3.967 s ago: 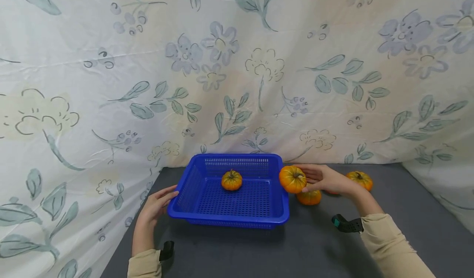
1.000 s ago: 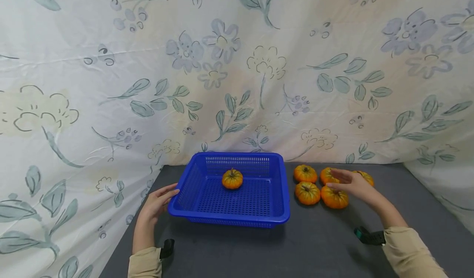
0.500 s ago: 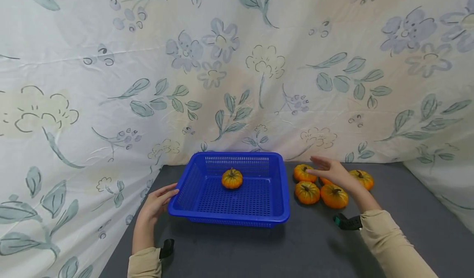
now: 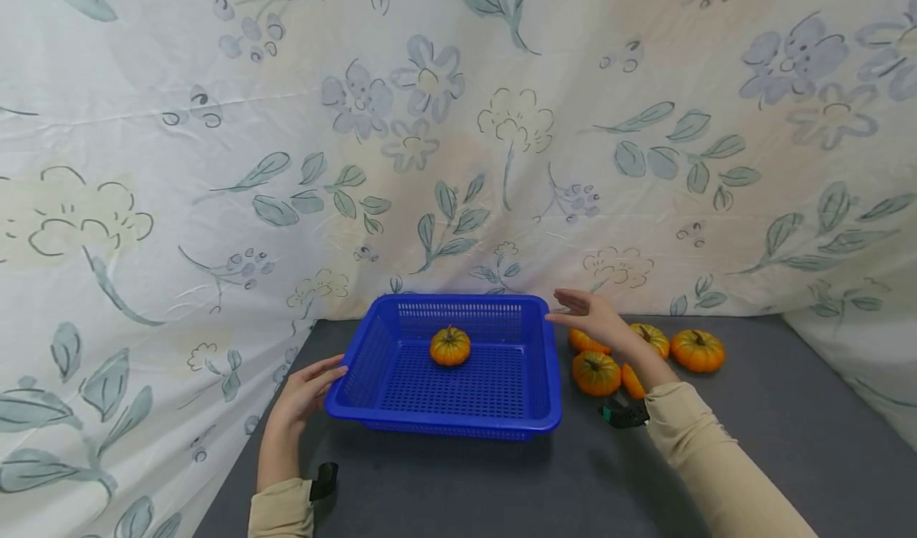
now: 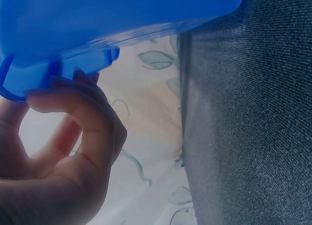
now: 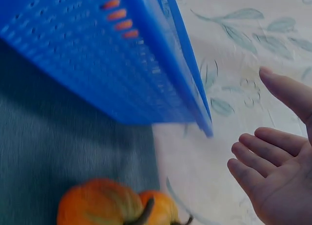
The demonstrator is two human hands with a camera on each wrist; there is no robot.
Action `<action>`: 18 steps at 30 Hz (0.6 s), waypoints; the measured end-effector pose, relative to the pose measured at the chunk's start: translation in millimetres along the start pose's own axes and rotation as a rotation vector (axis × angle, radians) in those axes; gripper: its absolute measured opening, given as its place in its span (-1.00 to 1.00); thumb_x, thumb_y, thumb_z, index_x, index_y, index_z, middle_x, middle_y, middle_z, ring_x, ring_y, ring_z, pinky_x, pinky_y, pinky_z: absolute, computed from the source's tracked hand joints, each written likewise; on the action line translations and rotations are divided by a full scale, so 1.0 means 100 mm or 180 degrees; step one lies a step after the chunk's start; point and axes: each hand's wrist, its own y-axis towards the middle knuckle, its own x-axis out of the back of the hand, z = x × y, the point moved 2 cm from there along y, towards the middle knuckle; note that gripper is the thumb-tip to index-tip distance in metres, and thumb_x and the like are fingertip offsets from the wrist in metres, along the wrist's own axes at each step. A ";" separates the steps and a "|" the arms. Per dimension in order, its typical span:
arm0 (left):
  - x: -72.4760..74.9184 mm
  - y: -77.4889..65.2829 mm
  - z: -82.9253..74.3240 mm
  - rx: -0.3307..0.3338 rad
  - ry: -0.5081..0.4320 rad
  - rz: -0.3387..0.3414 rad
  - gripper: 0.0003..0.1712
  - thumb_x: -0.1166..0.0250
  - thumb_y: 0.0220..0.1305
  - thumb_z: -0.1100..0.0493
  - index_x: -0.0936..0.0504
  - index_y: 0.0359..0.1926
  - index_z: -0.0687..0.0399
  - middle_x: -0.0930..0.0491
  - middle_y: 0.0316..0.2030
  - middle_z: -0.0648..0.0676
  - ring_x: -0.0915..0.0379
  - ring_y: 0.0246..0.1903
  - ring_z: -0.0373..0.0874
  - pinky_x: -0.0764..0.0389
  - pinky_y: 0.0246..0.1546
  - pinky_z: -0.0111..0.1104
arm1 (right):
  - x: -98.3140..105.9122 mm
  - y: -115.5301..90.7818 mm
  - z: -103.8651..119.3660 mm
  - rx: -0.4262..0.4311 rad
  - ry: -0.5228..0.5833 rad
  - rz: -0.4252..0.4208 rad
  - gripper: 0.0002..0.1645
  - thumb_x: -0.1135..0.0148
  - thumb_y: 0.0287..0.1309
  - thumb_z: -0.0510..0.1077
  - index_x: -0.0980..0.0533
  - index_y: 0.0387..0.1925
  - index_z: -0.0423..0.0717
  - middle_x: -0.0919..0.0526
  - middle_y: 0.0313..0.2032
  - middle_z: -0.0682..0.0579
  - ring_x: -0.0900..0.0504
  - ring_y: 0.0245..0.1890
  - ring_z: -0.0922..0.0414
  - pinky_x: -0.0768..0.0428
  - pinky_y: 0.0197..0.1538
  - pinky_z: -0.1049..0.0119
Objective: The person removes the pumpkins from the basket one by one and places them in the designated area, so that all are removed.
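Observation:
A blue plastic basket (image 4: 444, 424) with perforated walls stands on the dark table. My left hand (image 4: 304, 395) holds its left rim, and in the left wrist view the bent fingers (image 5: 73, 101) and thumb meet at the rim's edge. One small orange pumpkin (image 4: 450, 346) sits inside, towards the back. My right hand (image 4: 591, 319) is held up beside the basket's back right corner, fingers extended, nothing in it. In the right wrist view its palm (image 6: 282, 186) shows bare, apart from the basket wall (image 6: 97, 54). Below that hand lies a pumpkin (image 4: 589, 342), partly covered by it.
Several more pumpkins lie right of the basket: one in front (image 4: 596, 373), one behind my forearm (image 4: 652, 339), one at far right (image 4: 698, 351), another mostly hidden by the wrist (image 4: 632, 383). A floral curtain (image 4: 458, 164) hangs behind the table (image 4: 458, 490).
The pumpkin my right hand held four seconds ago is out of its grasp. Since then that hand went right over the pumpkins, then came back left to the basket's corner. My left hand stayed.

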 end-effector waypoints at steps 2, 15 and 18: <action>-0.01 0.01 0.00 0.0000 -0.0006 0.0003 -0.25 -0.36 0.24 -0.01 -0.37 0.36 0.20 -0.66 -0.08 -0.07 -0.65 -0.23 -0.27 -0.68 -0.23 -0.31 | -0.06 0.05 0.05 -0.0012 0.0051 0.0021 -0.06 -0.26 0.25 0.13 -0.13 0.45 -0.25 -0.19 0.44 -0.29 -0.22 0.42 -0.26 -0.28 0.39 -0.12; 0.00 0.02 0.02 0.0039 0.0022 0.0040 -0.25 -0.34 0.26 -0.01 -0.35 0.38 0.18 -0.65 -0.05 -0.07 -0.64 -0.23 -0.28 -0.67 -0.22 -0.33 | -0.41 0.28 0.40 0.0218 0.0190 0.0134 -0.15 -0.24 0.28 0.01 -0.15 0.45 -0.24 -0.21 0.44 -0.25 -0.19 0.45 -0.21 -0.22 0.43 -0.09; 0.00 0.02 0.03 0.0040 0.0042 0.0025 -0.25 -0.34 0.26 -0.02 -0.35 0.37 0.18 -0.64 -0.01 -0.05 -0.64 -0.22 -0.27 -0.67 -0.21 -0.32 | -0.49 0.35 0.46 0.0280 0.0170 0.0146 -0.15 -0.25 0.28 0.00 -0.15 0.45 -0.24 -0.22 0.44 -0.23 -0.21 0.45 -0.17 -0.23 0.44 -0.04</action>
